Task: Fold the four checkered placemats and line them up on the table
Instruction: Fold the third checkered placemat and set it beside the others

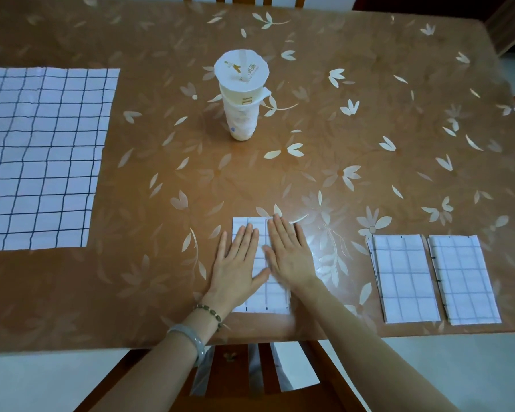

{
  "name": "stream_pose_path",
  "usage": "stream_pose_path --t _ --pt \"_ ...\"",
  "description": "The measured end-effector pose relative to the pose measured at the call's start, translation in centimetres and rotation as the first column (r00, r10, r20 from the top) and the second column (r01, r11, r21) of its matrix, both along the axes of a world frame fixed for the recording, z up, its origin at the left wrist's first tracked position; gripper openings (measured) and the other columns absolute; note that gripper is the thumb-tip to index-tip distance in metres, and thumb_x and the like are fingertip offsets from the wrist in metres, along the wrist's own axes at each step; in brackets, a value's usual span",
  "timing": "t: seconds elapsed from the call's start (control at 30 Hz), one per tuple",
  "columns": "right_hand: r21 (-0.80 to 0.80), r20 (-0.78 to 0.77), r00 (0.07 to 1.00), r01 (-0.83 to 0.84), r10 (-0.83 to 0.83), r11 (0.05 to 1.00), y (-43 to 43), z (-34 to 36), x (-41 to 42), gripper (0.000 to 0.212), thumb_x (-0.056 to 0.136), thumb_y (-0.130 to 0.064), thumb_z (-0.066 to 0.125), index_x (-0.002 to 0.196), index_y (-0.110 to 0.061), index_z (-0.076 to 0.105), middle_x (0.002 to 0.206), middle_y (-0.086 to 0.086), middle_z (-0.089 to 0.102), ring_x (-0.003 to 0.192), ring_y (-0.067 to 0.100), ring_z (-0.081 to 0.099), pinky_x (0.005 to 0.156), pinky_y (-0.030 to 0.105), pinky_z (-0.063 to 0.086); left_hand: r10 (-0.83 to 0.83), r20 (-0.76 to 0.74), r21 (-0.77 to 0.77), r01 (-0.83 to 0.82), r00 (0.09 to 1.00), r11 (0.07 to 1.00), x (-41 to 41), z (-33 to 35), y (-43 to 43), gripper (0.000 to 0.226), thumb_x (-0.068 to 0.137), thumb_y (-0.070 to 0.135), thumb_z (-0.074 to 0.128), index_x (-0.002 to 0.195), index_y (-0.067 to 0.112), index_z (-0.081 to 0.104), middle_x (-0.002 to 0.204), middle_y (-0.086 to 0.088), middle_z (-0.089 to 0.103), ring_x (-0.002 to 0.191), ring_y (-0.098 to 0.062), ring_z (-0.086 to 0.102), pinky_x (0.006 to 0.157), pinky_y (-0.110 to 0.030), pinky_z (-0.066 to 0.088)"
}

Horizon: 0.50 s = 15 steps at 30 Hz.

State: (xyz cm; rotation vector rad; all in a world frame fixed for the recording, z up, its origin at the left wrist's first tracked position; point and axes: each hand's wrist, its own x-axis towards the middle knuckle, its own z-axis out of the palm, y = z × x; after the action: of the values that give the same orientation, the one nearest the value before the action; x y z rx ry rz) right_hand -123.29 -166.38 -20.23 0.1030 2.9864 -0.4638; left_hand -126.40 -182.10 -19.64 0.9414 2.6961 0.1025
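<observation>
While both the left hand and right hand press flat, fingers straight, on the third folded white black-checked cloth placemat at the near table edge, smoothing it, the next move likely slides it beside the two folded placemats on the right.

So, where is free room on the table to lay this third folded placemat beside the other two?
Best patch: the bare strip between the pressed placemat, under left hand and right hand, and the nearer folded placemat; it looks about wide enough. Also free: the middle, between cup and hands. Crowded: right of the outer folded placemat, by the table edge.
</observation>
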Motion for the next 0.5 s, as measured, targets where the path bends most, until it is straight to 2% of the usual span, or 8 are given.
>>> stream_pose_path --t 0.1,0.2,0.37,0.5 --pt "0.061 0.047 0.998 0.027 -0.029 0.998 0.5 0.1 0.2 0.06 0.099 -0.041 0.024 0.144 -0.003 0.034 0.151 0.012 0.034 0.142 0.025 0.027 0.115 0.049 0.015 0.036 0.007 -0.02 -0.036 0.999 0.999 0.1 0.0 -0.3 0.082 0.094 0.065 0.021 0.151 0.006 0.023 0.158 -0.011 0.019 0.147 -0.022 0.015 0.118 -0.051 0.011" --pt "0.1 0.082 0.996 0.033 -0.042 0.994 0.5 0.0 0.4 0.064 0.098 -0.044 0.017 0.145 -0.002 0.031 0.152 0.014 0.03 0.143 0.026 0.023 0.116 0.05 0.01 0.077 -0.004 -0.017 -0.077 0.997 0.997 0.8 -0.3 -1.8 0.081 0.095 0.064 0.021 0.151 0.006 0.022 0.158 -0.01 0.02 0.147 -0.022 0.016 0.118 -0.05 0.01" --pt "0.121 0.082 0.996 0.033 -0.043 0.992 0.3 0.1 0.2 0.065 0.098 -0.043 0.016 0.146 -0.001 0.028 0.153 0.015 0.028 0.143 0.027 0.023 0.115 0.051 0.009 0.008 -0.039 -0.024 -0.009 0.999 1.0 2.0 -0.4 -5.5 0.08 0.096 0.063 0.015 0.15 0.005 0.025 0.156 -0.012 0.026 0.145 -0.022 0.02 0.118 -0.049 0.012" --pt "0.145 0.061 0.997 0.027 -0.037 0.989 0.4 -0.2 0.3 0.064 0.097 -0.042 0.019 0.146 -0.001 0.024 0.154 0.015 0.026 0.144 0.027 0.021 0.115 0.052 0.007 0.016 -0.073 0.016 -0.015 0.997 1.0 1.3 0.6 -4.7 0.087 0.094 0.068 0.016 0.15 0.002 0.022 0.157 -0.014 0.019 0.146 -0.025 0.016 0.117 -0.049 0.011"
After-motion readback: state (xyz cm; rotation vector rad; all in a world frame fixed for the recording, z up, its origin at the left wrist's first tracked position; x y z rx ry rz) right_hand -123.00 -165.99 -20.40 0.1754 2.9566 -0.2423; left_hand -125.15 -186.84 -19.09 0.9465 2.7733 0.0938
